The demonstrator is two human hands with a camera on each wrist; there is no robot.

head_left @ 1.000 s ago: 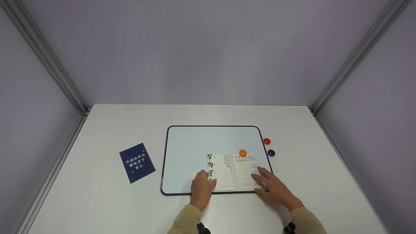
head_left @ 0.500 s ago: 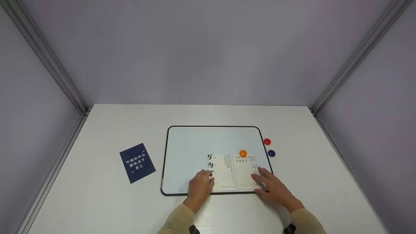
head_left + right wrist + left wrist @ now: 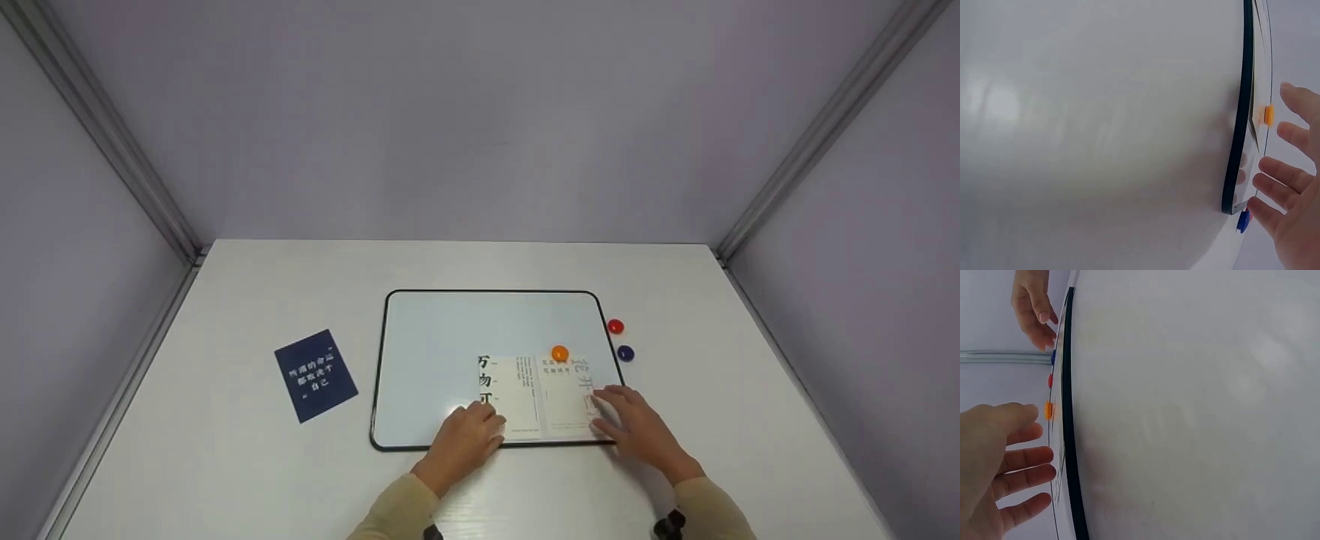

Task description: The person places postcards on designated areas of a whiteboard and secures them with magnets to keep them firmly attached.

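Two pale printed cards lie side by side on the lower right of a black-framed whiteboard [image 3: 435,352]: the left card [image 3: 514,412] and the right card [image 3: 562,405]. An orange round magnet [image 3: 560,353] sits at the right card's top edge. My left hand [image 3: 463,439] is over the left card's lower left corner and covers part of its print. In the left wrist view that hand [image 3: 994,467] has its fingers extended. My right hand [image 3: 640,426] is at the right card's right edge, fingers spread in the right wrist view; contact with the card cannot be told.
A dark blue card [image 3: 316,376] with white writing lies tilted on the white table [image 3: 225,465], left of the whiteboard. Just beyond the board's right edge are a red round magnet [image 3: 616,326] and a dark blue one [image 3: 625,353]. Grey walls enclose the table's back and sides.
My left hand has shifted down and slightly right, after a small move left, at the left card's lower corner. The right hand has drawn slightly right, uncovering more print. Cards and magnets stay put.
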